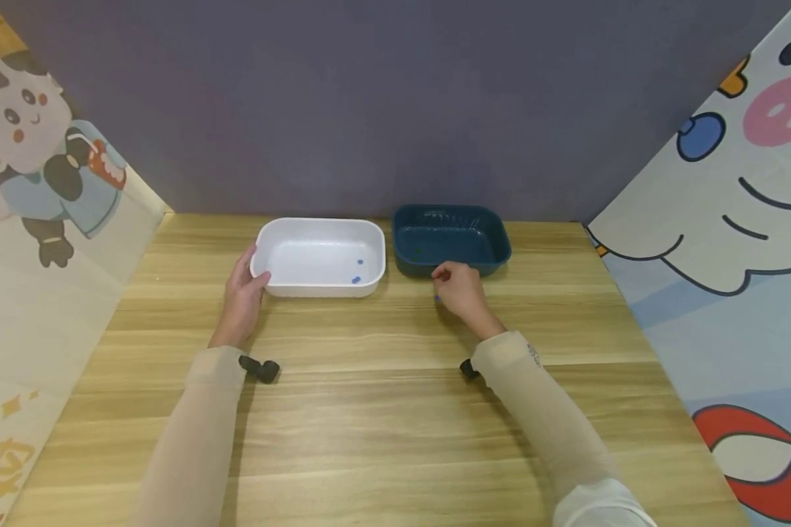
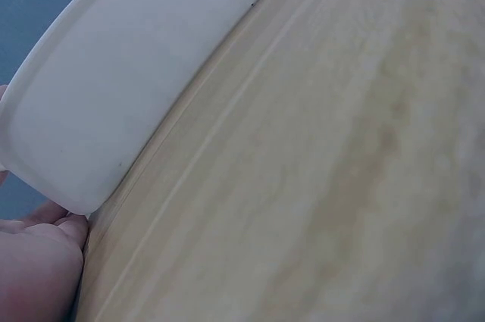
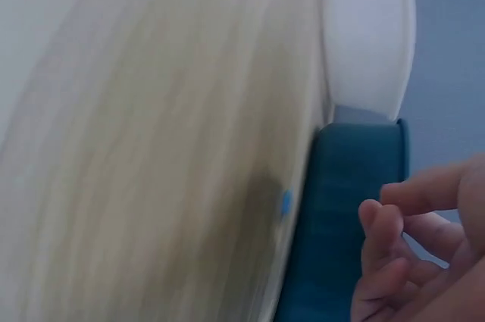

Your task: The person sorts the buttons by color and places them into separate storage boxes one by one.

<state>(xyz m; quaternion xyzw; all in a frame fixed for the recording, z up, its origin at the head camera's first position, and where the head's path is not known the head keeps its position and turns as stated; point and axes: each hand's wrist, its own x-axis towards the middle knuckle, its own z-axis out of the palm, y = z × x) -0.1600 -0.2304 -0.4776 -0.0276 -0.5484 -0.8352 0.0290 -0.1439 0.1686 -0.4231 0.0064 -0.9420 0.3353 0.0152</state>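
My left hand (image 1: 240,300) grips the left end of a white plastic tray (image 1: 313,291), its thumb over the rim and its fingers along the outside. Small blue pieces (image 1: 356,279) lie in that tray's right part. Beside it stands a dark teal tray (image 1: 464,243), with faint green specks (image 1: 418,250) inside. At the teal tray's front wall hovers my right hand (image 1: 463,291), fingers curled and thumb and index tips together. In the right wrist view nothing shows between those fingertips (image 3: 390,195). A small blue piece (image 3: 286,202) lies on the table below them.
The wood-grain table (image 1: 356,410) reaches back to a grey-purple panel (image 1: 395,110) behind both trays. Cartoon-printed panels stand at left (image 1: 59,307) and right (image 1: 732,322). The two trays sit side by side, close together.
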